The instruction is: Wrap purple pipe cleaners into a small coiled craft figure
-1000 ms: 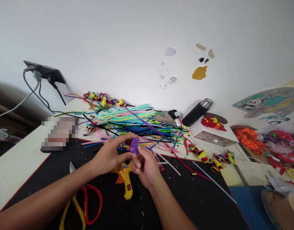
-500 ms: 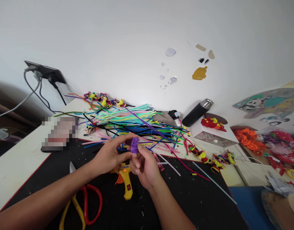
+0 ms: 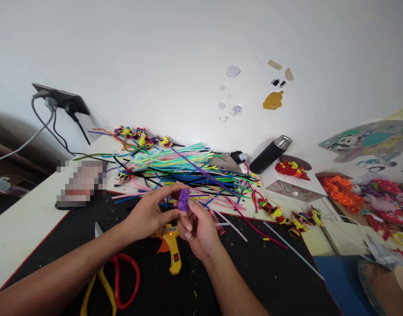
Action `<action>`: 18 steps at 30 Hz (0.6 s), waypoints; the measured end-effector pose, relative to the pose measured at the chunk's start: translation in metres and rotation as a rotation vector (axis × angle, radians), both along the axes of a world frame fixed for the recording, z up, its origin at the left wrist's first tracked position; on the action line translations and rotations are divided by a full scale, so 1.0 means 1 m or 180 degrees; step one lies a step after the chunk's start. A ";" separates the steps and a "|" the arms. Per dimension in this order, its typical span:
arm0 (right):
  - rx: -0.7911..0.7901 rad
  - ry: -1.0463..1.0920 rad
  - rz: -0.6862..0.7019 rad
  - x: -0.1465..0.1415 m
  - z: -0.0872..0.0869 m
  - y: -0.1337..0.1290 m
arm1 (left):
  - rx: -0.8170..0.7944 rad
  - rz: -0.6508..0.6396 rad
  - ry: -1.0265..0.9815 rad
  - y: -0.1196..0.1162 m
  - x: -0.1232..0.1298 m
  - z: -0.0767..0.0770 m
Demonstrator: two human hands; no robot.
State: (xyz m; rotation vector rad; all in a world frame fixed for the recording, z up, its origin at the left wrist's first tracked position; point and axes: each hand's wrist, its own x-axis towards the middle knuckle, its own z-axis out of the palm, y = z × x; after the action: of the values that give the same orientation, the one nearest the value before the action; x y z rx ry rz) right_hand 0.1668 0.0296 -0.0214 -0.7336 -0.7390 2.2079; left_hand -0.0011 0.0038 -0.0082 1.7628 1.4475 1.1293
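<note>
A small purple fuzzy coil, apparently wound pipe cleaner, is held upright between both hands above the black mat. My left hand pinches it from the left, forefinger at its top and thumb near its bottom. From the right, my right hand grips the same coil with its thumb, the other fingers curled beneath. Below the hands lies a yellow hot glue gun with a small orange light lit. Scissors with one red and one yellow handle rest partly under my left forearm.
Behind the hands spreads a pile of colourful pipe cleaners. Small pipe-cleaner figures lie at right and back. A black thermos leans near a white box. A pixelated object sits at left, below a power strip.
Almost nothing differs. Both hands keep the purple coil in nearly the same place, and the whole view has shifted very slightly.
</note>
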 end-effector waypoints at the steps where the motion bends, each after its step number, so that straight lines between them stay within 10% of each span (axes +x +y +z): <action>1: 0.0004 -0.0012 -0.0007 0.000 0.000 0.000 | 0.0005 -0.0005 -0.0002 0.000 0.000 -0.001; 18: 0.0004 0.0146 -0.0020 -0.001 -0.002 -0.001 | -0.0003 -0.0005 -0.0121 0.001 0.000 0.001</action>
State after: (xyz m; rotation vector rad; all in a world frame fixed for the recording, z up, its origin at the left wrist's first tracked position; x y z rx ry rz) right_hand 0.1662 0.0288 -0.0238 -0.6816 -0.7142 2.2112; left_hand -0.0009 0.0047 -0.0074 1.7324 1.4239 1.1548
